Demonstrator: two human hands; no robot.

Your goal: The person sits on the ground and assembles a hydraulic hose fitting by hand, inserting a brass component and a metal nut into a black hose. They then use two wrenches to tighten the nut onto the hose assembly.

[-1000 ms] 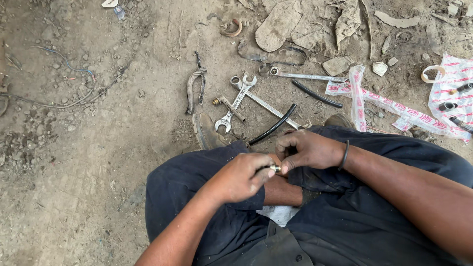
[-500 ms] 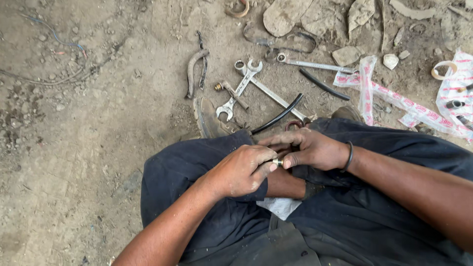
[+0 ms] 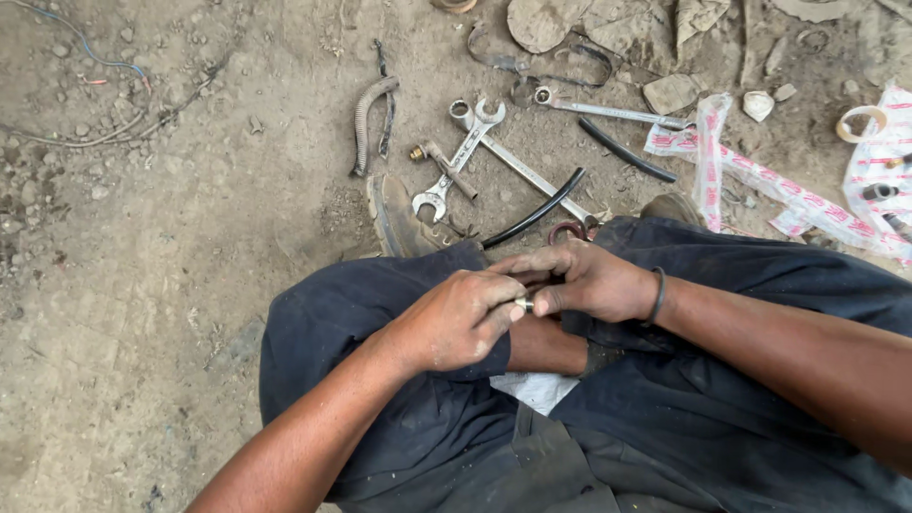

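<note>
Small metal part (image 3: 523, 304) (mostly finger-hidden)

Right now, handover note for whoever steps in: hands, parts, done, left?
Left hand: pinching a small metal ring at the fingertips.
Right hand: pinching the same ring from the other side, over the lap.
Spanners, black hose and ribbed hose lie on the dirt ahead, untouched.
Done: ring is in hand. Left: cannot tell from this view.
</note>
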